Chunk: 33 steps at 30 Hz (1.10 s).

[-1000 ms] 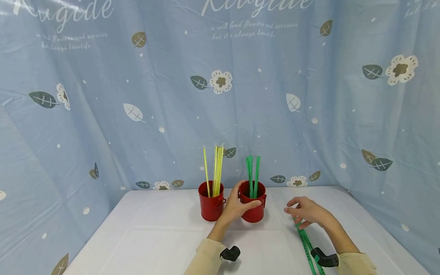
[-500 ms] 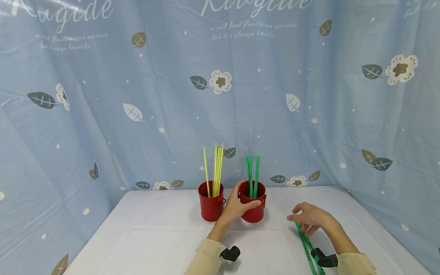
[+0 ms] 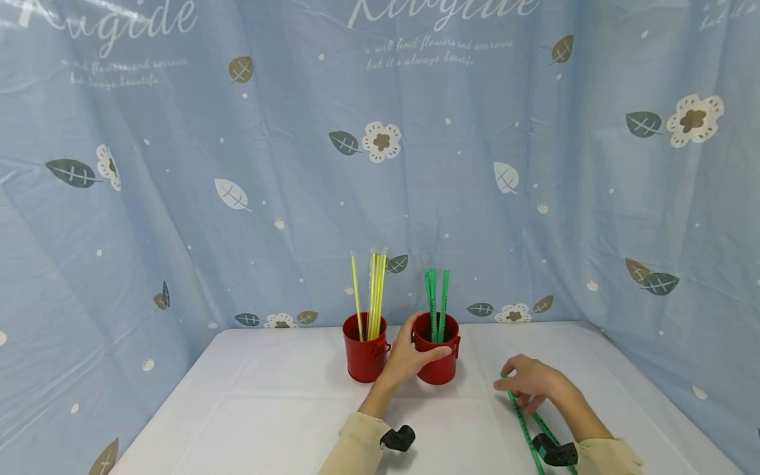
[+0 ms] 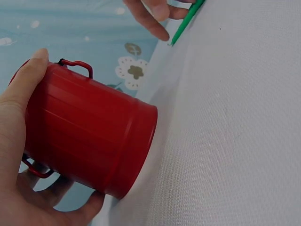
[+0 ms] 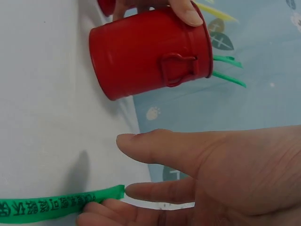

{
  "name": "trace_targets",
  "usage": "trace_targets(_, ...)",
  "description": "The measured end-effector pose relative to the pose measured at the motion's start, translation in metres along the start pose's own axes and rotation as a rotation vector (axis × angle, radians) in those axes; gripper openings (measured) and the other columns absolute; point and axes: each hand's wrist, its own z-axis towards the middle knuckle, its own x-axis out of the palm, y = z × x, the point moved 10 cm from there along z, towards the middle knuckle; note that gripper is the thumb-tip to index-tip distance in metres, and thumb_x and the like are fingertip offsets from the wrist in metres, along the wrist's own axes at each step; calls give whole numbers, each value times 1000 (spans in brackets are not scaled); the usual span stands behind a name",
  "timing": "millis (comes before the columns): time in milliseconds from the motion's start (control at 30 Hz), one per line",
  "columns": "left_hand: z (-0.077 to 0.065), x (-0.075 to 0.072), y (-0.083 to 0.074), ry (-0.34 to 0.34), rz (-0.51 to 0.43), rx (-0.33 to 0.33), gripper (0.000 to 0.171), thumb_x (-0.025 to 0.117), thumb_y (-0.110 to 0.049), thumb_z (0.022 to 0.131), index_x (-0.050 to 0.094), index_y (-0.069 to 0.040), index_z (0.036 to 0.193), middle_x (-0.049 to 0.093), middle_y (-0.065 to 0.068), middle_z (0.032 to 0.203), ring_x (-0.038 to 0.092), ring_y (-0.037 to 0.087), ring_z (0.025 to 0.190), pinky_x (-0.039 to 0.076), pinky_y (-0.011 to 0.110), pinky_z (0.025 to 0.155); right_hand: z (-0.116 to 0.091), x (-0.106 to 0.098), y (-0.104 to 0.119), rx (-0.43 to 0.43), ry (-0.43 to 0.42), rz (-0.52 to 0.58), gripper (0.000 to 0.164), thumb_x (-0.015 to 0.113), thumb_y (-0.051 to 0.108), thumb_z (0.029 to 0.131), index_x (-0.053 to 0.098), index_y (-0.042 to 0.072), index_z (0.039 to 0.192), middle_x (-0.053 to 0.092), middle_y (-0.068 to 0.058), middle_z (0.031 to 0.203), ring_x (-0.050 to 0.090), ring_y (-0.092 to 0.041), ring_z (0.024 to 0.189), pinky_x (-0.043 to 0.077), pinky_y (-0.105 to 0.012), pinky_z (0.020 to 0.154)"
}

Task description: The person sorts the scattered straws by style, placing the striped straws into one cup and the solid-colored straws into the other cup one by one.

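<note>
My left hand [image 3: 407,357] grips a small red metal bucket [image 3: 437,374] from its left side, thumb across the front. Several green-wrapped straws [image 3: 444,297] stand in that bucket. My right hand [image 3: 534,381] is at the far end of a green-wrapped straw [image 3: 522,422] lying on the table. In the right wrist view, the index fingertip touches the end of this straw [image 5: 51,207], the lower fingers lie against it, and the thumb is held apart. A second green straw [image 3: 545,427] runs beside it, partly hidden under the wrist.
Another red bucket [image 3: 364,361] with several yellow straws [image 3: 380,290] stands close to the left of the held one. A white cloth covers the table [image 3: 267,409]. Behind it hangs a blue patterned curtain [image 3: 297,198].
My right hand has moved slightly down and come to the straw's end. The two green straws on the table now lie farther apart at their near ends. My left hand stays on the bucket.
</note>
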Motion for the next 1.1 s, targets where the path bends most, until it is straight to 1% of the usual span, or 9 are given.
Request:
trace_targets(100, 0, 0, 0, 0, -3, 4, 91, 78, -45, 79, 29, -23, 152, 44, -4, 147, 43, 23, 135, 57, 41, 91, 2, 3, 1, 3, 7, -14, 49, 71, 22, 89, 52, -6, 125, 56, -8, 69, 57, -15, 59, 59, -32, 57)
trace_targets(233, 1, 0, 1, 0, -2, 2, 90, 78, -46, 79, 30, -26, 151, 44, -5, 147, 43, 22, 135, 57, 40, 91, 2, 5, 2, 4, 7, -40, 47, 73, 16, 87, 54, -4, 125, 58, -10, 71, 58, -16, 60, 59, -30, 57)
trace_targets(333, 2, 0, 1, -1, 1, 4, 88, 78, -46, 79, 30, -28, 150, 44, -4, 147, 43, 22, 135, 57, 40, 91, 1, 6, 5, -12, -2, -55, 47, 74, 11, 84, 55, -4, 124, 59, -11, 70, 58, -16, 59, 59, -30, 56)
trace_targets(467, 2, 0, -1, 0, -3, 10, 89, 78, -46, 79, 30, -26, 151, 44, -3, 147, 43, 24, 135, 57, 41, 91, 0, 8, 7, -35, -19, -67, 49, 76, 6, 80, 55, -3, 123, 59, -12, 68, 59, -18, 58, 58, -31, 54)
trace_targets(567, 1, 0, -1, 3, -10, 4, 88, 78, -45, 80, 30, -27, 151, 44, -3, 147, 43, 23, 135, 57, 41, 92, 0, 10, 7, -39, -32, -77, 50, 78, 4, 78, 55, -3, 122, 59, -13, 69, 60, -19, 58, 58, -31, 52)
trace_targets(700, 1, -1, -2, 4, -21, 7, 84, 78, -42, 80, 31, -30, 149, 45, -3, 147, 43, 24, 135, 57, 43, 92, 1, 11, 7, -35, -36, -88, 49, 77, 4, 78, 54, -3, 121, 60, -14, 69, 62, -20, 58, 58, -32, 52)
trace_targets(933, 2, -1, 0, -5, -23, 2, 88, 78, -40, 80, 29, -24, 151, 45, -2, 147, 43, 25, 135, 56, 46, 92, 2, 13, 9, -29, -18, -82, 50, 76, 1, 79, 53, -3, 124, 62, -13, 70, 64, -20, 57, 58, -32, 52)
trace_targets(1100, 2, -1, -1, -5, -11, -3, 88, 78, -44, 80, 30, -26, 151, 46, -3, 147, 44, 24, 135, 56, 44, 93, 2, 14, 10, -25, -12, -73, 51, 75, 0, 78, 53, -3, 124, 61, -13, 70, 64, -20, 57, 58, -31, 53)
